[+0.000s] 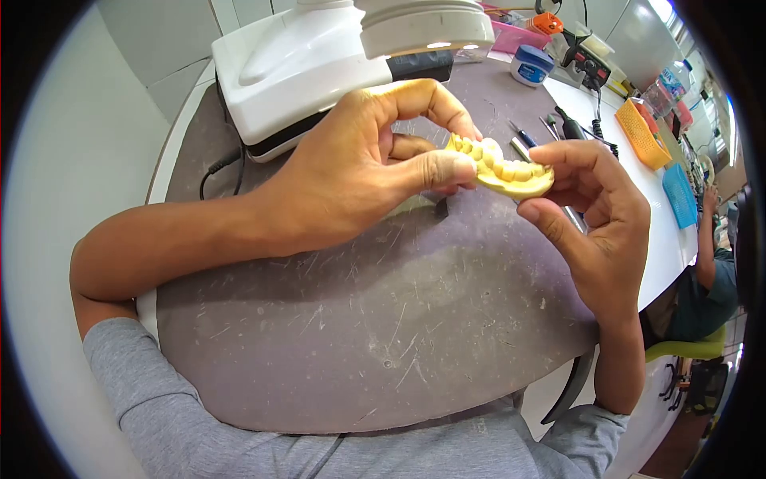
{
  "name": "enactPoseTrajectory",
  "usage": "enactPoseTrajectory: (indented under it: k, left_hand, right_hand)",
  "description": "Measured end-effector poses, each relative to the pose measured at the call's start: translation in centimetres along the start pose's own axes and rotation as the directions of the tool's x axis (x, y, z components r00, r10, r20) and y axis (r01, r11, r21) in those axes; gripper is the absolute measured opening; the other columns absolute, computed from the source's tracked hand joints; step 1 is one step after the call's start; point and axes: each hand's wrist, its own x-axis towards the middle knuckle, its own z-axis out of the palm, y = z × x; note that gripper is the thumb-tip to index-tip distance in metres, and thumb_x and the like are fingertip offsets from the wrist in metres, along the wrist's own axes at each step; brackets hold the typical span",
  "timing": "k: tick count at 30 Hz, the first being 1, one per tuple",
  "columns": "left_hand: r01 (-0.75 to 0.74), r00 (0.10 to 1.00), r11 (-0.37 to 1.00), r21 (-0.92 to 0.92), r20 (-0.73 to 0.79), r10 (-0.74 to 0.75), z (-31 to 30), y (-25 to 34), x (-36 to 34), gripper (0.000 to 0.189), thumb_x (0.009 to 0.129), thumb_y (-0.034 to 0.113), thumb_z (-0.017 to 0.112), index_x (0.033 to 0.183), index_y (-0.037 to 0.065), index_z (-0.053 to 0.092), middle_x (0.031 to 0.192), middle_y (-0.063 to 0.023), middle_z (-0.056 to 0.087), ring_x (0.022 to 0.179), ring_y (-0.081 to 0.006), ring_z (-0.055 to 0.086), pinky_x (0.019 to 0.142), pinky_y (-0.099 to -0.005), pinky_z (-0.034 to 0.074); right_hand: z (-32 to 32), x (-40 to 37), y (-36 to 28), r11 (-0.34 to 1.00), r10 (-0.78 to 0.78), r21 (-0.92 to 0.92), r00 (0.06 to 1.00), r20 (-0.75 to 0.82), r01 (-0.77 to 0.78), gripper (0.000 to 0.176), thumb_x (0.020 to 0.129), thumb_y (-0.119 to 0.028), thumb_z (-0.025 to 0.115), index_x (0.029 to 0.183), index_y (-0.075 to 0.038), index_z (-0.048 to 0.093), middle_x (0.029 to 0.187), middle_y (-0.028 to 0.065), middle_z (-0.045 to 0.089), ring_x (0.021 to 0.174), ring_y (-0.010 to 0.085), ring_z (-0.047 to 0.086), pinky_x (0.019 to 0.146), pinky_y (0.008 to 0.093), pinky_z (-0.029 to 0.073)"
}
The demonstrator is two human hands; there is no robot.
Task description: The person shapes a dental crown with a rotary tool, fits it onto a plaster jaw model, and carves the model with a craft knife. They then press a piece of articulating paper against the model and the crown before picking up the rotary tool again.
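A yellow dental model (519,185) with a curved row of teeth is held up above the table, between both hands. My left hand (359,160) pinches its left end, thumb across the front and fingers behind. At the opposite end, my right hand (602,215) grips the model with index finger on top and thumb below. One or two teeth near the middle look paler than the others. Parts of the fingers behind the model are hidden.
A white machine (295,72) with a round lamp-like head (427,28) stands behind my left hand. Slim tools (523,134) lie beyond the model. A blue-lidded jar (531,65), orange basket (642,132) and blue basket (680,195) sit farther right. Another person (706,295) sits at the far right.
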Motion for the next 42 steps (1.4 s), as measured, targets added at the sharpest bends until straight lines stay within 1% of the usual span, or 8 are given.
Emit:
enactPoseTrajectory:
  k: [3,7,9,18,28,33,36,42]
  left_hand:
    - [0.009,0.999,0.996,0.093,0.030,-0.011,-0.1,0.1,-0.3,0.018,0.095,0.008,0.066,0.110,0.003,0.057,0.121,-0.0124,0.059,0.104,-0.0152,0.064,0.087,-0.0282,0.056]
    - [-0.003,0.998,0.996,0.094,0.064,-0.003,-0.2,0.8,-0.6,0.021,0.096,0.009,0.064,0.115,0.001,0.059,0.120,-0.0120,0.061,0.101,-0.0151,0.065,0.084,-0.0275,0.057]
    - [0.059,0.994,0.995,0.075,0.084,-0.065,-0.1,1.4,-0.8,0.023,0.097,0.009,0.062,0.118,0.000,0.061,0.117,-0.0109,0.062,0.097,-0.0152,0.067,0.083,-0.0272,0.057]
    - [-0.058,0.991,0.995,0.076,0.125,0.048,0.0,0.4,-0.5,0.020,0.098,0.008,0.060,0.116,-0.002,0.061,0.115,-0.0107,0.063,0.096,-0.0145,0.066,0.084,-0.0278,0.058]
    - [0.012,0.995,0.996,0.088,0.100,-0.021,0.1,0.8,-0.7,0.022,0.097,0.010,0.062,0.116,-0.001,0.059,0.114,-0.0101,0.062,0.096,-0.0116,0.065,0.083,-0.0259,0.059]
    - [0.045,0.992,0.995,0.084,0.117,-0.054,0.1,1.5,-0.9,0.020,0.097,0.011,0.063,0.114,0.001,0.060,0.110,-0.0066,0.063,0.084,-0.0077,0.064,0.075,-0.0206,0.056]
    - [-0.016,0.991,0.995,0.098,0.137,0.002,-0.1,1.3,-0.9,0.018,0.098,0.012,0.063,0.113,0.002,0.060,0.109,-0.0056,0.063,0.079,-0.0073,0.063,0.072,-0.0199,0.054]
    - [-0.022,0.995,0.996,0.083,0.099,0.013,0.3,1.1,-0.9,0.018,0.097,0.011,0.063,0.112,0.001,0.060,0.110,-0.0059,0.062,0.084,-0.0069,0.062,0.072,-0.0219,0.054]
  right_hand:
    - [-0.2,-0.2,0.3,0.999,-0.005,0.050,0.999,0.051,0.002,0.037,0.082,-0.004,0.080,0.113,0.004,0.061,0.102,0.0076,0.067,0.094,0.0132,0.066,0.088,0.0274,0.053]
    - [-0.2,-0.1,0.3,0.998,-0.008,0.066,0.997,0.079,0.003,0.038,0.081,-0.006,0.081,0.112,0.003,0.061,0.103,0.0075,0.066,0.095,0.0130,0.066,0.088,0.0272,0.053]
    - [-0.3,-0.2,0.3,0.998,-0.025,0.054,0.994,0.104,0.019,0.038,0.081,-0.007,0.081,0.111,0.003,0.061,0.106,0.0080,0.065,0.096,0.0132,0.066,0.088,0.0275,0.053]
    - [-0.3,-0.2,0.7,0.991,-0.118,0.076,0.983,0.141,0.108,0.035,0.081,-0.006,0.080,0.110,0.001,0.062,0.104,0.0087,0.061,0.099,0.0152,0.063,0.089,0.0290,0.053]
    - [-0.6,-0.4,0.6,0.992,-0.112,0.070,0.981,0.156,0.102,0.036,0.082,-0.008,0.080,0.111,0.001,0.060,0.106,0.0083,0.060,0.101,0.0150,0.062,0.093,0.0306,0.051]
    - [-0.4,-0.5,0.3,0.997,-0.047,0.061,0.993,0.105,0.041,0.040,0.083,-0.014,0.079,0.114,0.001,0.058,0.109,0.0079,0.059,0.101,0.0147,0.062,0.093,0.0304,0.050]
    - [-0.4,-0.4,0.2,0.997,-0.059,0.064,0.989,0.139,0.050,0.038,0.085,-0.014,0.078,0.113,0.001,0.059,0.107,0.0082,0.060,0.101,0.0152,0.062,0.093,0.0308,0.051]
    - [-0.4,-0.4,0.4,0.993,-0.092,0.087,0.983,0.160,0.079,0.034,0.085,-0.012,0.077,0.112,0.002,0.060,0.103,0.0096,0.061,0.100,0.0165,0.062,0.092,0.0306,0.050]
